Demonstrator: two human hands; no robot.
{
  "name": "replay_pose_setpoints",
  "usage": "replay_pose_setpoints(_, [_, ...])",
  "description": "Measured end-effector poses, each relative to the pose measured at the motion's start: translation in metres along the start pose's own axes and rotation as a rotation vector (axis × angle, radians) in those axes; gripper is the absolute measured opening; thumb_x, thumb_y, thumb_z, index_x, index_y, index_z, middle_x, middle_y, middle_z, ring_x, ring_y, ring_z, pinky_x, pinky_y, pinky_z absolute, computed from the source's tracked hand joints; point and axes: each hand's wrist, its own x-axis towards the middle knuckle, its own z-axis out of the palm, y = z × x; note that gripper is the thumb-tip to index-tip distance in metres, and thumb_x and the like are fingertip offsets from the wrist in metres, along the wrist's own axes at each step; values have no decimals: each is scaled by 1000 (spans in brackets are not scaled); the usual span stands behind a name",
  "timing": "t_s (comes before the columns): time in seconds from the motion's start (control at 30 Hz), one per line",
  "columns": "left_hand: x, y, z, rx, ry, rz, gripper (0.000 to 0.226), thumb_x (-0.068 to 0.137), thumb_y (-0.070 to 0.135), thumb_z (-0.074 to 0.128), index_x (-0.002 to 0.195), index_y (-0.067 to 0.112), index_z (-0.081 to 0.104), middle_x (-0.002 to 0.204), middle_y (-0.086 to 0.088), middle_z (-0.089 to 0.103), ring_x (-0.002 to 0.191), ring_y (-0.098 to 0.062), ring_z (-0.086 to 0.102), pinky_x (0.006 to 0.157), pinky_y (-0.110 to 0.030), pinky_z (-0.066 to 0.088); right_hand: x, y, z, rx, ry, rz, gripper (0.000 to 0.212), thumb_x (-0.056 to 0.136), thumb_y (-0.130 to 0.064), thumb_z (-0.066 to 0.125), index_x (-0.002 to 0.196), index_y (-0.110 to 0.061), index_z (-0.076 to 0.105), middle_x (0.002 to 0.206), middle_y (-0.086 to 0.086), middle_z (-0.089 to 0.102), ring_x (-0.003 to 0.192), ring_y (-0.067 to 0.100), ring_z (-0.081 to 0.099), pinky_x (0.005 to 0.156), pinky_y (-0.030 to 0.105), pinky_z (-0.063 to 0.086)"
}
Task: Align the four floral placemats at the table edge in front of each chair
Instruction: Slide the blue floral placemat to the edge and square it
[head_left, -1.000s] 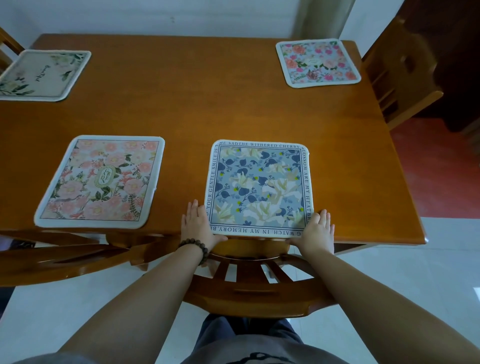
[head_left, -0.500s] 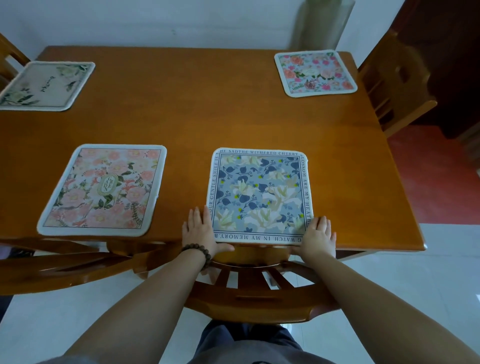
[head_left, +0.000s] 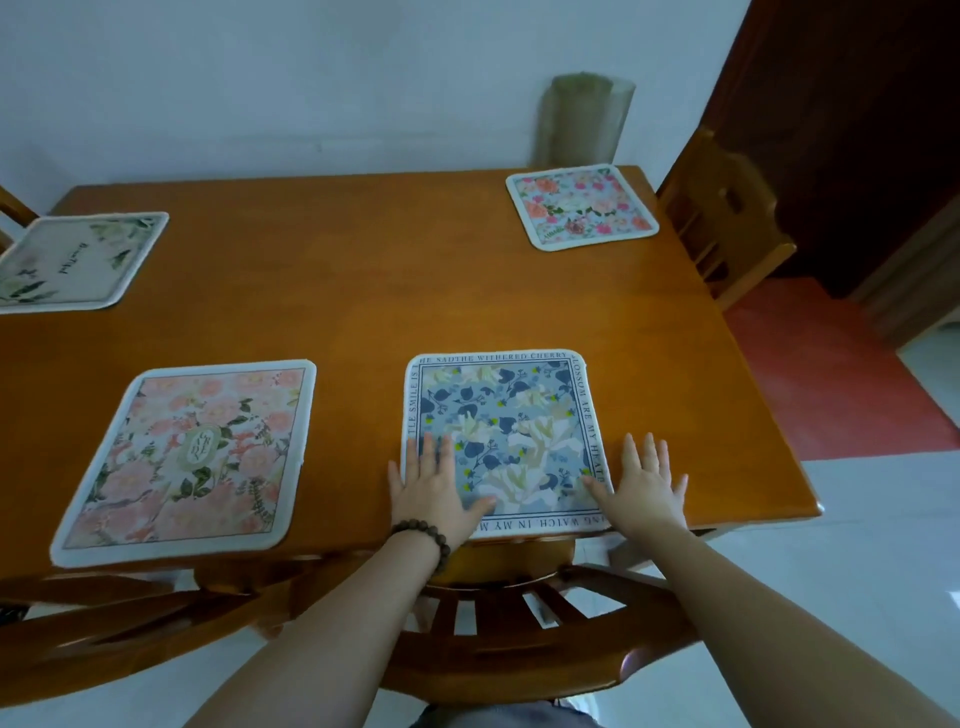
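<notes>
Head view: both hands lie flat and spread, palms down, gripping nothing. The left hand (head_left: 434, 491), with a bead bracelet (head_left: 423, 540) at its wrist, rests on the near left corner of the blue mat (head_left: 506, 441); its fingers lie over the mat's left border and its thumb points across the print. The right hand (head_left: 641, 488) lies flat on the bare surface (head_left: 363, 312) just beside the mat's near right corner, its thumb touching or overlapping the mat's right border; which, I cannot tell.

The blue mat is a rounded square with dark blue leaves and pale flowers inside a white border that carries printed lettering. It lies flat, its near edge along the near edge of the surface, right in front of a chair (head_left: 519, 649) whose curved back shows below.

To its left, well apart, the pink mat (head_left: 192, 457) lies flat near the same edge, turned slightly. The white mat (head_left: 78, 260) sits at the far left edge. The rose mat (head_left: 582, 208) sits at the far right corner, near another chair (head_left: 727, 218).
</notes>
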Motion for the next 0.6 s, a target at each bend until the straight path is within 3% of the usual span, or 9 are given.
replay_pose_setpoints(0.23, [31, 78, -6, -45, 49, 180, 89, 85, 73, 23, 151, 21, -5, 160, -7, -6, 145, -25, -10, 117, -48, -2, -1, 41, -32, 33, 103, 112, 79, 90, -66, 34, 152, -24, 9, 160, 6, -10, 145, 23, -15, 114, 56, -3])
replay_pose_setpoints(0.6, [45, 221, -3, 27, 46, 374, 87, 86, 71, 24, 152, 20, -1, 160, -7, 1, 146, -24, -2, 115, -45, 1, 2, 159, -86, 116, 233, 241, 71, 93, -61, 32, 149, -18, 22, 160, 10, -3, 146, 26, -11, 115, 55, 0])
